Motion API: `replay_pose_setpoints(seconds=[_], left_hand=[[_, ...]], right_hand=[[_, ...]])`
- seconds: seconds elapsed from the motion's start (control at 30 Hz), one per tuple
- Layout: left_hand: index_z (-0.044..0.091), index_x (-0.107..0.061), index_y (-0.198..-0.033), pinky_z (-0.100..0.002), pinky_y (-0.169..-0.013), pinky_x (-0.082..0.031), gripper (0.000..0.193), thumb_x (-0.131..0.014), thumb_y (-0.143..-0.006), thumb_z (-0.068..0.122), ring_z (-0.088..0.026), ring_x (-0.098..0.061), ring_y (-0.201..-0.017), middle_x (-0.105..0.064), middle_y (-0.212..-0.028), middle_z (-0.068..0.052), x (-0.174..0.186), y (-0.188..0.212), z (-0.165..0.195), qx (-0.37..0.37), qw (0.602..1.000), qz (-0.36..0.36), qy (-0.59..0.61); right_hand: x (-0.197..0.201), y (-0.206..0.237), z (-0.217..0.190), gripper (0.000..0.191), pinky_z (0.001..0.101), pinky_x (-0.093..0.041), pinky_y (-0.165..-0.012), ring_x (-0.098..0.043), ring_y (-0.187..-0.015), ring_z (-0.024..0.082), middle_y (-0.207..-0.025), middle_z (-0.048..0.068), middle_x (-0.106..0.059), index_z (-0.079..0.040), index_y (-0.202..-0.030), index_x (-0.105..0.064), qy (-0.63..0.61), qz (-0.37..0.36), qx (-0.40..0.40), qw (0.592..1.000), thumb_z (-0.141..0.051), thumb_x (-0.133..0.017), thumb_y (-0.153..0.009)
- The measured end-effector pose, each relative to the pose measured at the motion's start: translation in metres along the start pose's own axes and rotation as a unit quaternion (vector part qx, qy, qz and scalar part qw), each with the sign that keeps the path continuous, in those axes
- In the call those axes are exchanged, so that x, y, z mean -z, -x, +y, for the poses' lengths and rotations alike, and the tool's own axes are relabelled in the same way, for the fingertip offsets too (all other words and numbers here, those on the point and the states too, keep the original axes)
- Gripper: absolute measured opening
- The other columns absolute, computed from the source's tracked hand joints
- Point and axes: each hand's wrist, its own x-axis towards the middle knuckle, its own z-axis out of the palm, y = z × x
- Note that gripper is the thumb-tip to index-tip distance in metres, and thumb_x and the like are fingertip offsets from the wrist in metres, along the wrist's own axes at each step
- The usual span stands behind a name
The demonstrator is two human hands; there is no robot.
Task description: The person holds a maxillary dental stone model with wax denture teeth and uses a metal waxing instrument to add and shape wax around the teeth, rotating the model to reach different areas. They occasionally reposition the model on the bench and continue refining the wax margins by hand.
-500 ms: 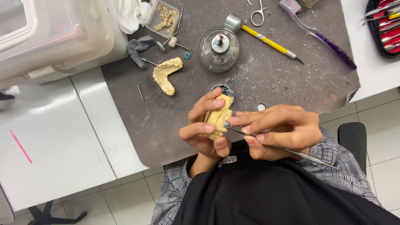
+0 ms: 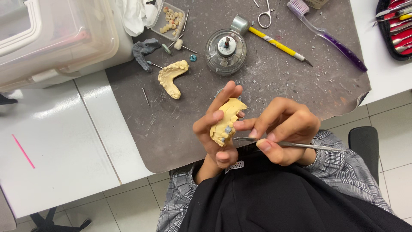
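— While the left hand (image 2: 216, 131) is raised over the near edge of the tabletop (image 2: 64, 141), what is its grip closed on?
— On a yellow dental cast (image 2: 226, 121), held upright between thumb and fingers above the grey mat (image 2: 163, 124); a few of its teeth look blue-grey.
— And the right hand (image 2: 283, 129)?
— Its grip is pinched narrow around a thin metal instrument (image 2: 283, 144), held like a pen. The tip points left and sits at the cast's tooth row; whether it touches, I cannot tell.
— What lies about them?
— A second yellow cast (image 2: 172, 77) lies flat on the mat, well apart from the hands. Beyond it stand a glass burner (image 2: 225, 51), a yellow-handled tool (image 2: 274, 43) and a purple toothbrush (image 2: 330, 36). A small clear tray of loose teeth (image 2: 171, 19) sits near a large clear plastic box (image 2: 56, 38), and small scissors (image 2: 267, 13) lie at the far edge.
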Motion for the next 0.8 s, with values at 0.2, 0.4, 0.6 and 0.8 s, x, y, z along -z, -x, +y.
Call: replay_pose_setpoints(seconds=[0.2,0.4,0.6,0.8], left_hand=[[0.012,-0.042,-0.132,-0.046,-0.104,-0.056,0.043,-0.051,-0.108,0.047,-0.036,-0.066,-0.121,-0.061,-0.137,-0.024,0.005,0.004,-0.012,-0.08,0.996,0.021,-0.039],[0.008,-0.044,-0.124,-0.047,-0.102,-0.058,0.042,-0.058,-0.105,0.043,-0.038,-0.066,-0.115,-0.067,-0.121,-0.025,0.002,0.012,-0.017,-0.135,0.989,0.054,-0.013],[0.007,-0.045,-0.122,-0.047,-0.102,-0.057,0.042,-0.059,-0.103,0.042,-0.038,-0.066,-0.114,-0.067,-0.12,-0.027,0.002,0.011,-0.018,-0.136,0.99,0.04,0.019],[0.007,-0.045,-0.122,-0.046,-0.1,-0.058,0.042,-0.059,-0.103,0.042,-0.038,-0.066,-0.113,-0.067,-0.12,-0.025,0.002,0.01,-0.016,-0.136,0.99,0.031,0.021]], right_hand=[[-0.008,-0.001,0.004,0.018,0.0499,-0.067,-0.101,-0.076,-0.096,0.021,-0.101,0.012,-0.062,-0.005,-0.099,-0.052,0.035,0.048,0.089,0.994,0.004,-0.067,-0.094],[-0.002,-0.016,0.005,0.022,0.047,-0.07,-0.08,-0.077,-0.094,0.038,-0.095,0.018,-0.07,-0.002,-0.092,-0.059,0.071,-0.038,0.223,0.971,0.003,-0.08,-0.084],[0.0,-0.026,-0.008,0.022,0.0501,-0.067,-0.082,-0.076,-0.096,0.038,-0.095,0.02,-0.072,0.001,-0.088,-0.063,0.096,-0.073,0.228,0.966,0.005,-0.083,-0.081],[0.0,-0.027,-0.013,0.023,0.0447,-0.07,-0.075,-0.078,-0.092,0.039,-0.092,0.021,-0.072,0.004,-0.085,-0.063,0.119,-0.082,0.238,0.96,0.01,-0.083,-0.077]])
